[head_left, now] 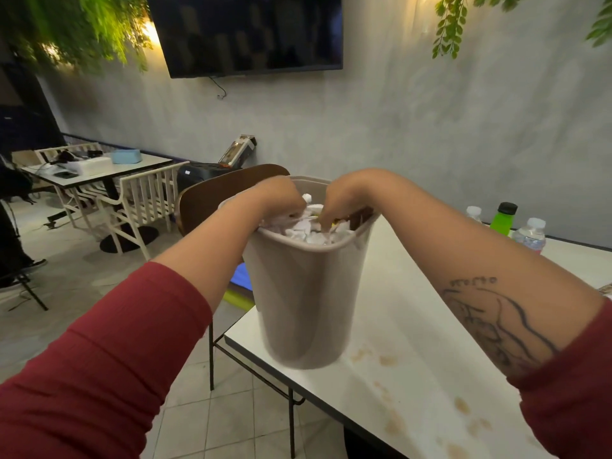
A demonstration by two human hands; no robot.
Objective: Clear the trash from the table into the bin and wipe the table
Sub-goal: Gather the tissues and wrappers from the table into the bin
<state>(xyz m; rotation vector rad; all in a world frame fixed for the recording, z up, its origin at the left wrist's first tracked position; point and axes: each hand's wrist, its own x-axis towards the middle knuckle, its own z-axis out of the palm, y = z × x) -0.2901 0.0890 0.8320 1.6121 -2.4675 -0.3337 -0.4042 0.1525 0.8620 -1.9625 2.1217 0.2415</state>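
Observation:
A beige plastic bin point(308, 293) stands tilted on the near-left corner of the white table point(414, 326). It is filled to the rim with crumpled white paper trash point(304, 231). Both my hands reach into its top. My left hand point(281, 197) is curled into a fist on the paper at the left side of the rim. My right hand point(334, 207) points its fingers down into the paper near the middle; the fingertips are buried. Brown stains point(387, 359) dot the tabletop in front of the bin.
A green bottle point(501, 218) and two water bottles point(531, 233) stand at the table's far right. A brown chair point(215, 193) sits just behind the bin, with something blue and yellow point(240, 279) below the bin's left side. Another table with white chairs point(99, 173) stands at far left.

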